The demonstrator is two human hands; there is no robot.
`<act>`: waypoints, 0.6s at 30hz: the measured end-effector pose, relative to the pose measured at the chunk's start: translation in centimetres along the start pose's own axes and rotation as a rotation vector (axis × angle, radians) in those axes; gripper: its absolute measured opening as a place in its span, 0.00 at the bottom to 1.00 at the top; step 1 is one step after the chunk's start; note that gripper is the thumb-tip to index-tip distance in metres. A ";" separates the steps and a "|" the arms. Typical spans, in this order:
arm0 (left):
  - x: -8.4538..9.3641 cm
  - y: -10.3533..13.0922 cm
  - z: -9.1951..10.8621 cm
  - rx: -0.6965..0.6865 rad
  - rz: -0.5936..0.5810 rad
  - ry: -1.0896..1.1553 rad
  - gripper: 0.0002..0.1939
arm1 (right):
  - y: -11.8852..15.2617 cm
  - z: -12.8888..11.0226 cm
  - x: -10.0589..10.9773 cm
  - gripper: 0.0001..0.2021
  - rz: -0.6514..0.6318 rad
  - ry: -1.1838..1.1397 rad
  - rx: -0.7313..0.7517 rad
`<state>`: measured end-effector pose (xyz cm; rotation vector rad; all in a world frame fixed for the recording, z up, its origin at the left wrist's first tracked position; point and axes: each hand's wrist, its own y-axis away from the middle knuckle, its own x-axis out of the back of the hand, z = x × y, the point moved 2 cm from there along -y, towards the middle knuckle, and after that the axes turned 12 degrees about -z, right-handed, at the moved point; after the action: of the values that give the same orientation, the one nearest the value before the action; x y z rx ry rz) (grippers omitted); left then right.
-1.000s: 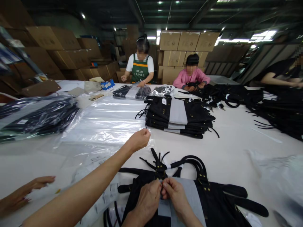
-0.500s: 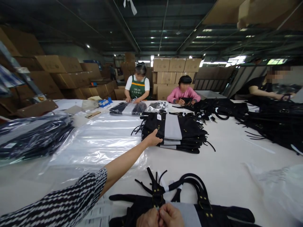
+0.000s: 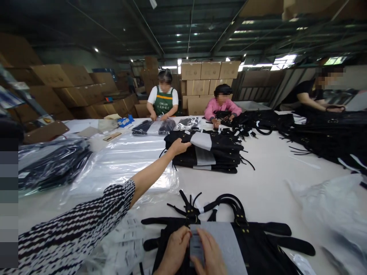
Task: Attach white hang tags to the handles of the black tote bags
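A black handbag with looped handles and a grey wrap band lies on the table before me. A small translucent label with faint print is on the bag, along the left edge of the band. My left hand is closed, thumb and finger pinched at the label's upper left edge. My right hand rests over the label's right side with its fingers stretched out, and part of the label is hidden beneath it.
A co-worker's arm in a patterned sleeve reaches from the left to a stack of black bags. Clear plastic bags lie mid-table; printed plastic sits left of me, white plastic right. More people work at the far side.
My hands, earlier pinched together, have moved apart; my right fingers now stretch over the label on the bag. The co-worker's hand has lifted the edge of the stack's top bag.
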<state>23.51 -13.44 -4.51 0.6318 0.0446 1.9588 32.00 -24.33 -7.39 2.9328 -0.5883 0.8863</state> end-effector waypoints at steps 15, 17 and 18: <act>2.7 1.0 1.9 -0.216 0.301 -0.216 0.14 | 1.4 -3.9 -9.1 0.14 0.209 0.777 0.460; 1.1 0.5 0.9 -0.281 0.269 -0.371 0.16 | 2.3 -3.8 -9.7 0.12 0.190 0.775 0.409; 0.3 0.3 0.1 -0.310 0.271 -0.447 0.17 | 2.9 -3.7 -9.3 0.10 0.177 0.774 0.367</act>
<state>23.27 -13.35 -4.19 0.8852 -0.6374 1.9781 21.85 -23.35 -9.60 2.4736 -0.6655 2.1806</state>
